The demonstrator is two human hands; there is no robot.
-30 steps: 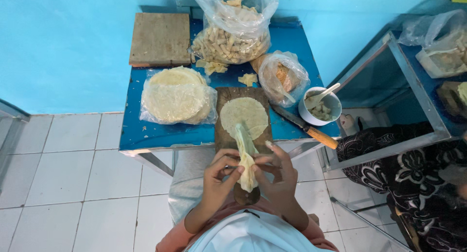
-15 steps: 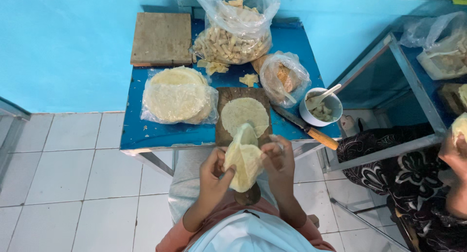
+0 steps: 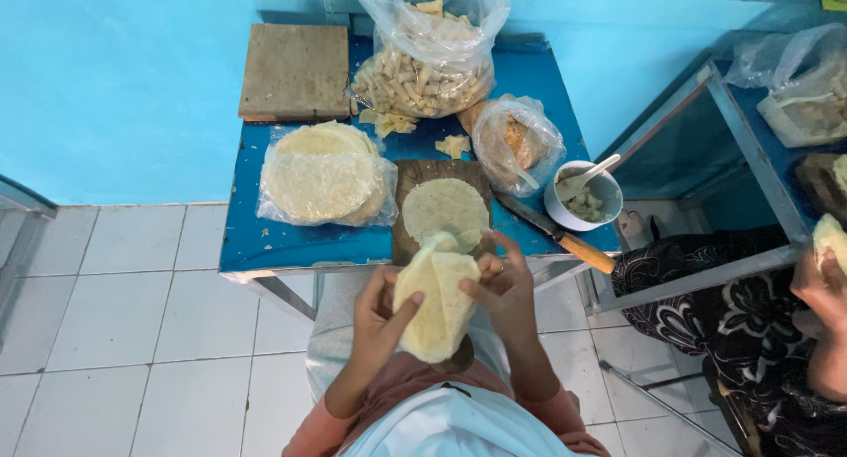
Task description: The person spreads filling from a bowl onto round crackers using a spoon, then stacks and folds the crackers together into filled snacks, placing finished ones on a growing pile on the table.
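Pale, thin dough wrapper (image 3: 435, 303), folded over, sits between both hands above my lap, just short of the blue table's (image 3: 265, 241) near edge. Left hand (image 3: 378, 320) pinches its left side; right hand (image 3: 505, 291) grips the right edge, fingers clenched on it. I judge folding underway; separating the layers needs gentle, even pull. Another round wrapper (image 3: 445, 210) lies on the wooden board (image 3: 415, 170).

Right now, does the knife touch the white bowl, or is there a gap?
Cannot tell. In the head view the knife runs right under the white bowl; their outlines meet, but looking from above does not show real contact.
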